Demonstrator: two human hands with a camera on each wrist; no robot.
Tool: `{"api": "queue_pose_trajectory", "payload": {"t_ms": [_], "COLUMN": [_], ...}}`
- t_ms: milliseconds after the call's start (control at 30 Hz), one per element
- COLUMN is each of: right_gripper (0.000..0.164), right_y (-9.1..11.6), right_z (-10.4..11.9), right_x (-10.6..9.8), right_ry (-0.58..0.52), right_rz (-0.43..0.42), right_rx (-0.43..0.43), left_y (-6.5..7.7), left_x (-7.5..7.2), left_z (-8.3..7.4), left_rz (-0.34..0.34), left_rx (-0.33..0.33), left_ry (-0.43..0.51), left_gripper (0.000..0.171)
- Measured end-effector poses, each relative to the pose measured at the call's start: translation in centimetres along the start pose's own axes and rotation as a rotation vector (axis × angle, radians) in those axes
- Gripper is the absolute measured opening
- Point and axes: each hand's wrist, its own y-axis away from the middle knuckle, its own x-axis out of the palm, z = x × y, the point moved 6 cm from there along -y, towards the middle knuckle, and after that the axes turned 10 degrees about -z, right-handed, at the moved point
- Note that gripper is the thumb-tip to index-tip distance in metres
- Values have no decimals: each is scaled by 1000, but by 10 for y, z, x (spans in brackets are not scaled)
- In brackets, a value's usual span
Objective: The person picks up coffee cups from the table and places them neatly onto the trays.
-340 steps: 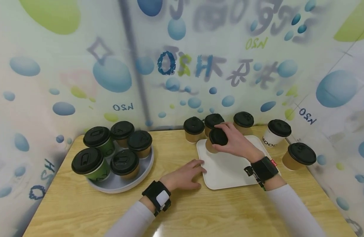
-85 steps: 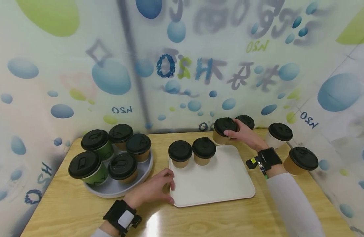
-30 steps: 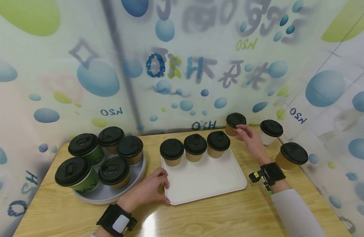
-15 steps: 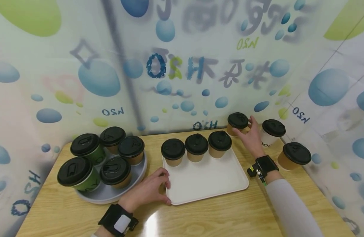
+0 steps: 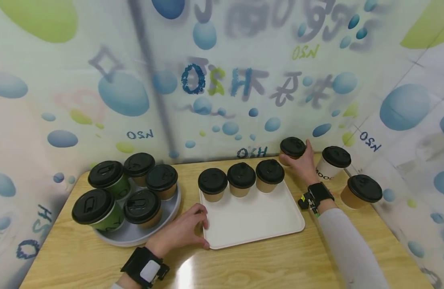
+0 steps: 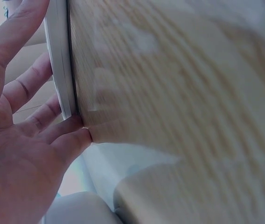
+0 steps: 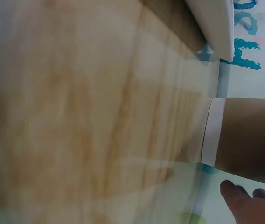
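My right hand (image 5: 302, 162) grips a brown paper coffee cup (image 5: 292, 147) with a black lid at the table's back edge. Its thumb is on the cup's near left side and its fingers are on the right. In the right wrist view, the cup's brown wall (image 7: 254, 137) stands beside the fingertips. My left hand (image 5: 180, 229) rests at the left edge of a white rectangular tray (image 5: 254, 222), fingers and thumb spread along the rim. Along the tray's far side stand three lidded brown cups: left (image 5: 212, 184), middle (image 5: 241, 179) and right (image 5: 269, 176).
A round grey tray (image 5: 135, 239) at left bears several lidded cups, including a green cup (image 5: 111, 218). At right stand a white lidded cup (image 5: 328, 166) and another brown cup (image 5: 355, 196). A bubble-printed wall covering (image 5: 222, 108) closes off the table's back.
Since earlier, three cups have come to stand in a row on the white tray, which has shifted left and nearer. My right hand has closed around the back cup; my left hand stays at the rim.
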Motion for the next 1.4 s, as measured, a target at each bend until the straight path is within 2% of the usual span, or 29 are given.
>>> {"api": "queue_pose_trajectory", "payload": {"t_ms": [167, 333, 567, 733, 900, 1133, 1400], "right_gripper": [123, 117, 109, 109, 108, 102, 98], "right_y": [-1, -3, 4, 10, 17, 29, 49], "right_z": [-6, -9, -9, -2, 9, 24, 39], "right_x": [-4, -9, -13, -22, -36, -51, -63], "right_ry": [-37, -41, -29, -63, -106, -140, -163], "right_rz": [10, -1, -14, -30, -43, -37, -36], "right_rx": [34, 18, 0, -16, -39, -70, -79], "left_y": [-2, -6, -2, 0, 5, 13, 12], "left_x": [1, 3, 8, 6, 5, 0, -3], "left_z": [-3, -7, -4, -4, -1, 0, -1], "left_rz": [-1, -11, 21, 12, 11, -56, -94], "left_rx": [23, 38, 4, 8, -19, -48, 2], "left_ry": [-18, -17, -20, -28, -55, -48, -76], "left_gripper": [39, 40, 40, 40, 40, 49, 53]}}
